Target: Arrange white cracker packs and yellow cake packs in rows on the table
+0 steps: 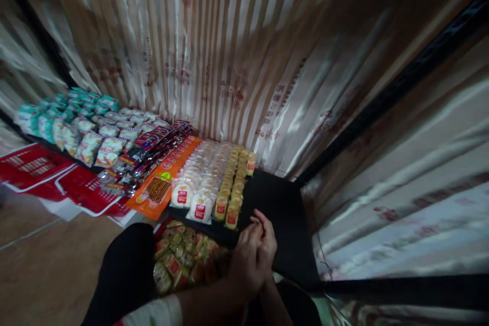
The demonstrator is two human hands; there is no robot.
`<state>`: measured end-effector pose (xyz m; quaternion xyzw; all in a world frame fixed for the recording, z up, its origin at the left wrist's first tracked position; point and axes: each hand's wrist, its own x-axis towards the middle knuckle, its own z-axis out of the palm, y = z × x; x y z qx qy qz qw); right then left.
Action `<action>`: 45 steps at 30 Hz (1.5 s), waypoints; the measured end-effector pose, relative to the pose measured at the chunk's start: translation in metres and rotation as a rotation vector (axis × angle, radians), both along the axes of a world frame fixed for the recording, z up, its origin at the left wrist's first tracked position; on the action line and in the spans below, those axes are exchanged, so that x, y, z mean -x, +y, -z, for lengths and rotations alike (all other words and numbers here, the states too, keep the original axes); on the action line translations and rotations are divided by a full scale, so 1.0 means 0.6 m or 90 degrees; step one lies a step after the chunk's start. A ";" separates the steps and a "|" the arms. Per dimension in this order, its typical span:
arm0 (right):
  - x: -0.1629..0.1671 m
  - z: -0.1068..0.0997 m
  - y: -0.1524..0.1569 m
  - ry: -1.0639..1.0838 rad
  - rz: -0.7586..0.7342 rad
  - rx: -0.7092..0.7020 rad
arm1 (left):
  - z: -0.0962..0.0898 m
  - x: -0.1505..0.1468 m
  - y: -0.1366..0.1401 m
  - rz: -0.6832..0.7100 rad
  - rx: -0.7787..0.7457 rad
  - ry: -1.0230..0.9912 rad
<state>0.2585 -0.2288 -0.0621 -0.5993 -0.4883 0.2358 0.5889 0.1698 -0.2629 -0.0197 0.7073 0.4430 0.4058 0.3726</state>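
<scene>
My left hand point(246, 252) and my right hand point(268, 238) are pressed together over the black shelf board point(284, 219), fingers folded against each other. Both look closed; whatever lies between them, if anything, is hidden. Just beyond them on the left stand two rows of small yellow wrapped snacks point(233, 204) with red labels. Beside those lie rows of white wrapped snacks point(200, 206), also red-labelled. Below my left forearm, a container of yellowish wrapped snacks point(183, 260) sits close to my body, partly covered by the arm.
Further left on the shelf are an orange packet point(153, 193), dark red packets point(153, 137), white bags point(110, 150) and teal bags point(46, 122). Red printed sheets point(34, 168) hang at the front edge. Striped plastic sheeting point(229, 61) backs the shelf; a black post point(382, 91) slants at right.
</scene>
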 end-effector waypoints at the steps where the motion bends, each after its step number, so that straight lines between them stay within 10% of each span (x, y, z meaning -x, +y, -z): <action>1: 0.013 0.004 -0.024 -0.001 -0.016 0.018 | 0.004 0.022 -0.023 0.005 -0.010 0.005; 13: 0.158 0.116 -0.152 -0.351 -0.362 0.386 | 0.169 0.247 -0.094 0.019 0.072 0.481; 21: 0.165 0.140 -0.178 -0.487 -0.399 0.380 | 0.226 0.281 -0.109 0.030 0.120 0.589; 30: 0.167 0.098 -0.177 -0.403 -0.295 0.322 | 0.209 0.264 -0.122 -0.015 -0.013 0.444; 45: 0.131 0.070 -0.192 -0.168 -0.190 0.171 | 0.074 0.240 -0.152 0.003 0.190 0.371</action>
